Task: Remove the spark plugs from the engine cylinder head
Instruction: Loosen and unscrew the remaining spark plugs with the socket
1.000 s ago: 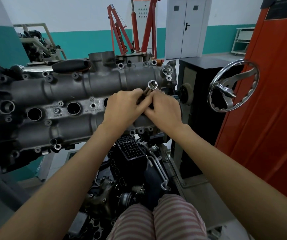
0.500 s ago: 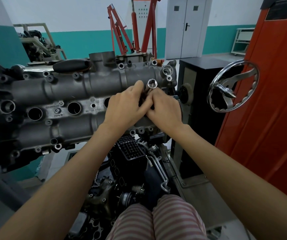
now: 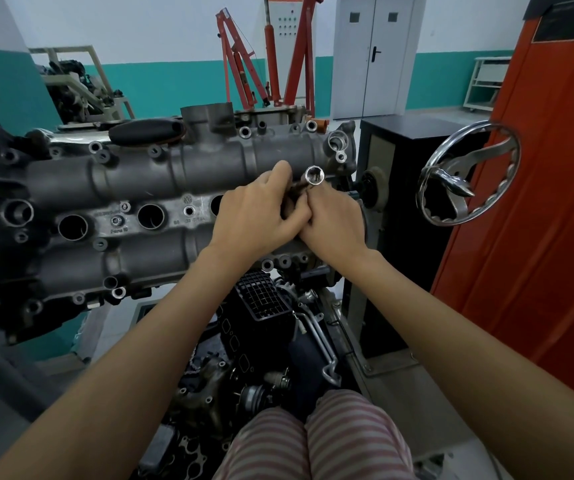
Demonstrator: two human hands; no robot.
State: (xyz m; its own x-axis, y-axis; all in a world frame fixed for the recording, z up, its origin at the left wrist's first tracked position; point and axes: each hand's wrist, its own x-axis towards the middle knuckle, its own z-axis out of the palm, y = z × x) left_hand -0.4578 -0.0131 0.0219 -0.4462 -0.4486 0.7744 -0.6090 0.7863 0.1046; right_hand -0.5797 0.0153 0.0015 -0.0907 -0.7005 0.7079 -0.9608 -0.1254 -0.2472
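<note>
Head view: left hand (image 3: pixel 256 216) and right hand (image 3: pixel 335 221) meet, fingers (image 3: pixel 280 174) curled around a socket tool (image 3: pixel 314 175).

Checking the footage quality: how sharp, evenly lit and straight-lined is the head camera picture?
Head view: hands, left and right, and socket are sharp; light is soft and even, with small glints on the handwheel; wide-angle bending curves the orange cabinet and forearms.
</note>
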